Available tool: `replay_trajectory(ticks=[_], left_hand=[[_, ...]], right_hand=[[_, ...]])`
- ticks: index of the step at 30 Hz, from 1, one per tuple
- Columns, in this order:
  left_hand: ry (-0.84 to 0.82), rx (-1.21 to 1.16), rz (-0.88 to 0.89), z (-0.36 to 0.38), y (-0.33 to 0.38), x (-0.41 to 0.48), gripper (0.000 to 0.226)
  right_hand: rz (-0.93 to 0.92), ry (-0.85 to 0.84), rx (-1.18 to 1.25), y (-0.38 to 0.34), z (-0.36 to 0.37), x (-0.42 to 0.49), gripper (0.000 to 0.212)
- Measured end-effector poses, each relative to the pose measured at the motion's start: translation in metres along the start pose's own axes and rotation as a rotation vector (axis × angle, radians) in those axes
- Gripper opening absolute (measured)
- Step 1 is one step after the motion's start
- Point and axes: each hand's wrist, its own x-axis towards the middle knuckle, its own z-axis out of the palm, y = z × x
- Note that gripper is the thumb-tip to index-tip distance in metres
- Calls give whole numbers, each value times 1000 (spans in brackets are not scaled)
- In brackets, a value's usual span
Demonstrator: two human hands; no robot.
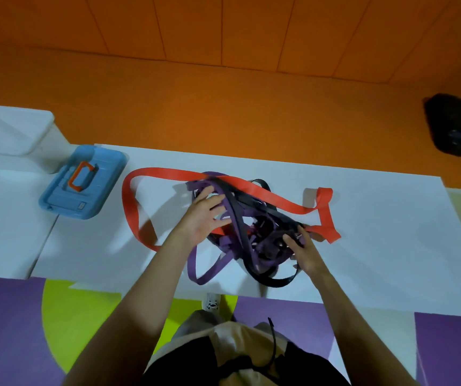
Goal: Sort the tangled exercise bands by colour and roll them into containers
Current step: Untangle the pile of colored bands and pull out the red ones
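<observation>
left hand point(205, 215): fingers spread and straight, laid over the far left of the heap, touching purple strapping.
right hand point(305, 253): set on the near right of the heap, fingertips point(289, 240) among dark loops; pinching or merely pressing, cannot tell.
heap of bands point(254, 229): between and under both hands, middle of the white table point(376, 240), knotted throughout.
red band point(254, 190): widest, draped over the top of the heap; one long loop lying out left past the left hand, a folded end out right just beyond the right hand.
purple band point(209, 271): loop trailing toward the near table edge, between the two forearms.
black band point(275, 281): loop at the near edge, below the right hand.
blue case point(84, 182): orange handle on top, left end of the table, well apart from the heap.
white tub point(12, 132): further left, behind the case.
step, as judged: untangling, barely begun; no colour separated, nothing rolled, nothing in a container.
next move, as judged: pin the heap with one hand, draw the red band free first as the least buried; slow pull advised, stretchy loops likely to cinch tighter.
</observation>
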Motion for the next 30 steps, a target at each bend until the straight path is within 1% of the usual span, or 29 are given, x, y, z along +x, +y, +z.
replay_trajectory(ticks=[2,5,7,8,9,10,11,12,13,14,15,16,17,18,19,21,23,25,28,30], left_hand=[[-68,53,-29,24,8,9,56],[-150,88,-89,54,14,22,73],[-214,97,-103,70,14,28,78],[-228,108,-105,78,13,30,76],[-239,110,-103,86,13,31,73],[-243,121,-102,93,13,32,72],[-243,131,-104,99,13,35,72],[-250,136,-111,103,12,38,74],[-265,134,-114,107,12,41,78],[-271,125,-118,110,12,43,81],[-267,115,-118,112,11,46,82],[-253,111,-120,115,10,47,80],[-243,111,-121,115,10,49,77],[-242,126,-119,114,9,50,74],[-248,165,-112,109,6,53,71],[-217,370,-71,90,3,55,61],[-113,652,-3,58,-3,58,39],[-64,869,34,23,-15,54,18],[-132,1064,63,-12,-40,39,16],[-207,1208,160,-23,-56,34,18]], right_hand=[[-7,55,-161,9,-8,11,74],[-55,140,-311,1,-12,8,63],[34,256,-585,-7,-13,5,64],[94,313,-718,-12,-12,2,66],[114,368,-784,-15,-10,0,66],[69,431,-771,-18,-7,-1,63],[-46,481,-703,-19,-4,0,56],[-210,495,-612,-22,0,-1,48],[-366,458,-509,-23,5,-1,44],[-467,376,-409,-26,11,-3,42],[-487,268,-320,-29,18,-6,38],[-449,158,-255,-32,24,-8,35],[-396,93,-243,-33,30,-6,40],[-353,68,-253,-32,34,-2,49],[-320,84,-281,-29,36,3,52],[-284,154,-256,-22,34,14,40],[-223,221,-114,-16,24,22,25],[-170,258,24,-10,10,28,20],[-94,253,202,-9,-5,31,22],[-72,229,278,-14,-9,28,22]])
